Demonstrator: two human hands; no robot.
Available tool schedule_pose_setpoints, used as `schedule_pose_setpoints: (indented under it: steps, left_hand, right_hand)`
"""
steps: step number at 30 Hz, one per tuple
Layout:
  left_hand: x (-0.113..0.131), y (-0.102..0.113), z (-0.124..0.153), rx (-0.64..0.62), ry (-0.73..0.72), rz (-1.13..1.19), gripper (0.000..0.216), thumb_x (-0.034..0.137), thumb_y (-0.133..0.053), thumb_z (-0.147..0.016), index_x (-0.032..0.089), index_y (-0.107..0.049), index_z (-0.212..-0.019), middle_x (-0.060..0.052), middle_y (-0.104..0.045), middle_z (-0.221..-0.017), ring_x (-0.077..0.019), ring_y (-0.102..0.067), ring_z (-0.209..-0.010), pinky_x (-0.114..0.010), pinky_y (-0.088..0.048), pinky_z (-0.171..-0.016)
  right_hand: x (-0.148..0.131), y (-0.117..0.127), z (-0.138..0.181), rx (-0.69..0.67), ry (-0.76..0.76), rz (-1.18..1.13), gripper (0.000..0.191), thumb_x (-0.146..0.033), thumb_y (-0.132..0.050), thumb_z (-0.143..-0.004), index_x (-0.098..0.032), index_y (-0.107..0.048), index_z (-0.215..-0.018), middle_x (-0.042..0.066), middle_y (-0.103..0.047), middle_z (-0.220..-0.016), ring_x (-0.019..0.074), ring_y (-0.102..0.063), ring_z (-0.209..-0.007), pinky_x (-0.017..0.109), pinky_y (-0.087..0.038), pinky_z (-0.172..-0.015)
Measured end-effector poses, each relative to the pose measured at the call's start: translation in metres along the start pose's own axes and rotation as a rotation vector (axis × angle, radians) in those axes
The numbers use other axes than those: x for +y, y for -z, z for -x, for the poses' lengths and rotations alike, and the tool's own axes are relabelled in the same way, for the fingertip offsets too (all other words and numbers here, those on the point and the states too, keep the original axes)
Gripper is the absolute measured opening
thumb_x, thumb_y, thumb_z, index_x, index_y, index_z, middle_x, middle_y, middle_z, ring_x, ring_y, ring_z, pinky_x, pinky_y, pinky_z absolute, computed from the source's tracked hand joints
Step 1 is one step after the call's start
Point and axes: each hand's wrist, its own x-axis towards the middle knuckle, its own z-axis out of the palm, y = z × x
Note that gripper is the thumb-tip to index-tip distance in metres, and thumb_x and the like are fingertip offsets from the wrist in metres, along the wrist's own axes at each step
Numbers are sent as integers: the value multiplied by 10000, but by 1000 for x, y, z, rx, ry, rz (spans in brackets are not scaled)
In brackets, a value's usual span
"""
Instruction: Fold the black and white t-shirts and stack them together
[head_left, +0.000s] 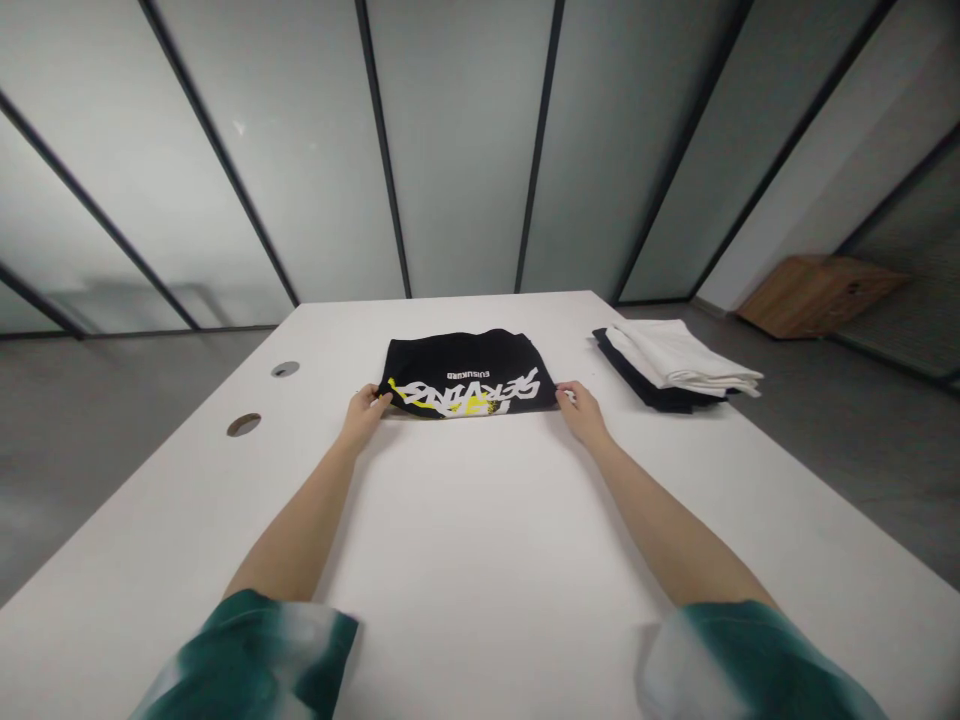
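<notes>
A black T-shirt with white and yellow lettering lies folded into a wide bundle on the white table. Its print reads upside down from where I stand. My left hand pinches the near left corner between thumb and fingers. At the opposite near corner, my right hand grips the cloth the same way. The near edge is stretched fairly straight between both hands.
To the right, a stack of folded white and black clothes sits near the table's edge. Two round holes pierce the tabletop on the left. Beyond stand frosted glass panels, and a wooden cabinet is at the far right.
</notes>
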Motion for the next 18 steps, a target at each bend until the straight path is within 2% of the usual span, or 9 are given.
schedule_pose_setpoints:
  steps: [2, 4, 7, 11, 14, 18]
  left_hand:
    - [2, 0, 0, 21, 1, 63, 339, 505, -647, -704, 207, -512, -795, 17, -577, -648, -155, -541, -628, -276, -434, -621]
    - [5, 2, 0, 45, -6, -17, 296, 480, -615, -736, 215, -501, -804, 20, -570, -655, -153, -538, -631, -266, -422, -615]
    - [9, 6, 1, 80, 33, -385, 185, 406, -550, -788, 225, -519, -818, -5, -609, -708, -185, -577, -697, -279, -413, -640]
    - [16, 10, 3, 48, 202, -822, 230, 447, -486, -847, 232, -562, -816, -76, -698, -839, -266, -649, -850, -326, -426, -695]
    - [19, 10, 4, 9, 274, -976, 333, 513, -439, -868, 227, -599, -810, -124, -727, -901, -319, -671, -917, -376, -450, -739]
    - [20, 14, 2, -21, 255, -1073, 303, 475, -472, -847, 222, -631, -796, -143, -735, -870, -343, -682, -914, -418, -472, -769]
  right_hand:
    - [-1, 0, 0, 27, -25, -105, 260, -449, -455, -838, -222, -561, -905, 49, -654, -854, 212, -576, -795, 351, -460, -752]
    - [-2, 0, 0, 37, -76, -156, 261, -479, -444, -834, -234, -519, -884, 1, -589, -725, 195, -531, -698, 329, -436, -687]
    - [-4, 2, 0, 37, -129, -185, 251, -486, -461, -812, -241, -489, -861, -39, -514, -634, 179, -484, -617, 310, -400, -630]
    - [-11, 4, 1, -26, -158, -200, 239, -441, -528, -760, -234, -480, -868, -19, -580, -710, 170, -522, -629, 294, -410, -628]
    - [-20, 8, 4, -108, -175, -90, 259, -428, -542, -778, -228, -515, -939, -23, -604, -694, 181, -557, -649, 293, -421, -652]
    - [-30, 15, 6, -188, -197, 159, 232, -351, -550, -810, -222, -582, -1000, -29, -615, -631, 200, -602, -672, 291, -423, -664]
